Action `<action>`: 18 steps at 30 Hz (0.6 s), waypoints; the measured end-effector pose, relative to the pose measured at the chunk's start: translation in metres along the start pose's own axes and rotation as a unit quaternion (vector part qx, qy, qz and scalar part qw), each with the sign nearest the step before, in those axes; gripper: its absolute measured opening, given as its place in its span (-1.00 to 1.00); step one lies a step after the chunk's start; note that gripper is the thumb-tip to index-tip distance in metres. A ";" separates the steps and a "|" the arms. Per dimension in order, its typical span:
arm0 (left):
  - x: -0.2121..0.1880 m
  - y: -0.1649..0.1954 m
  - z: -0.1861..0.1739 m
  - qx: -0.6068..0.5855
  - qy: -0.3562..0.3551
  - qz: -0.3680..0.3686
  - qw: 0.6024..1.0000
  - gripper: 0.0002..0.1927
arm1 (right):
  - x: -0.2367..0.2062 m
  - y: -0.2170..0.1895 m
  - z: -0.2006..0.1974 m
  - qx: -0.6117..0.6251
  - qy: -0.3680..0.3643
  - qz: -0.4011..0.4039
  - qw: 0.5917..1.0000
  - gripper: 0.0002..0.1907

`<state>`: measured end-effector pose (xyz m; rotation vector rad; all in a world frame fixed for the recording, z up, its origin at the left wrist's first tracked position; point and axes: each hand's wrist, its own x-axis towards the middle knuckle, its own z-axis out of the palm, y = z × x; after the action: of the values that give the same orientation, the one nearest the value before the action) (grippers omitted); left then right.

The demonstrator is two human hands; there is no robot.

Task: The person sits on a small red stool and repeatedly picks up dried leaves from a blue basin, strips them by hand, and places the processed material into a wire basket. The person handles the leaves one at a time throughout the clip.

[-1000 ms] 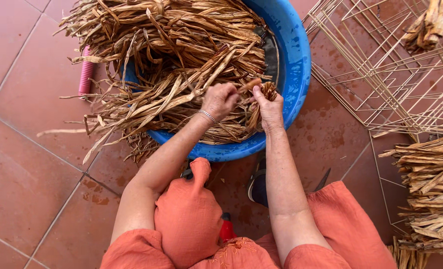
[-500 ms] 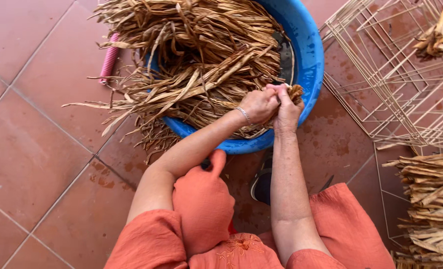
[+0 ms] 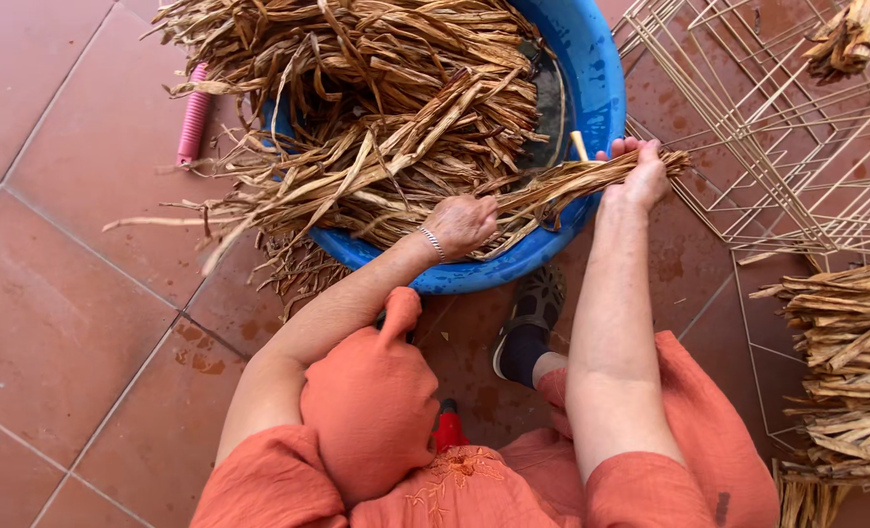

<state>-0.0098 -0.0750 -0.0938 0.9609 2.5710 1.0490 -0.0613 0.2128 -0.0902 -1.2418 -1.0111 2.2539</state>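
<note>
Dried strands (image 3: 552, 186) span the blue tub's (image 3: 591, 59) 4 o'clock rim, left hand (image 3: 462, 223) and right hand (image 3: 640, 174) fingers closed on them; drawing out seems underway, needing steady tension.

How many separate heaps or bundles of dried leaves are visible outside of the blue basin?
2. One bundle of dried leaves lies on the wire frames at top right; one stack of dried leaves sits at the right edge, partly cut off. More may be out of view.

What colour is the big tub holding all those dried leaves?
The tub is bright blue, seen best in the head view, where its rim curves around the dried leaves.
</note>
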 end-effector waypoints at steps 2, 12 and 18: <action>-0.004 -0.009 0.002 -0.001 0.006 0.021 1.000 -0.80 | 0.014 -0.006 -0.006 0.020 0.019 0.002 1.000 -0.71; -0.053 -0.071 -0.006 0.097 -0.034 0.017 0.995 -0.83 | 0.047 -0.052 -0.041 0.039 0.098 -0.101 0.989 -0.78; -0.086 -0.098 -0.024 0.111 -0.021 -0.013 0.993 -0.88 | 0.059 -0.067 -0.057 0.050 0.153 -0.129 0.979 -0.75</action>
<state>-0.0015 -0.1954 -0.1480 0.9848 2.6982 0.7376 -0.0464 0.3174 -0.0945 -1.2831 -0.8746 1.8272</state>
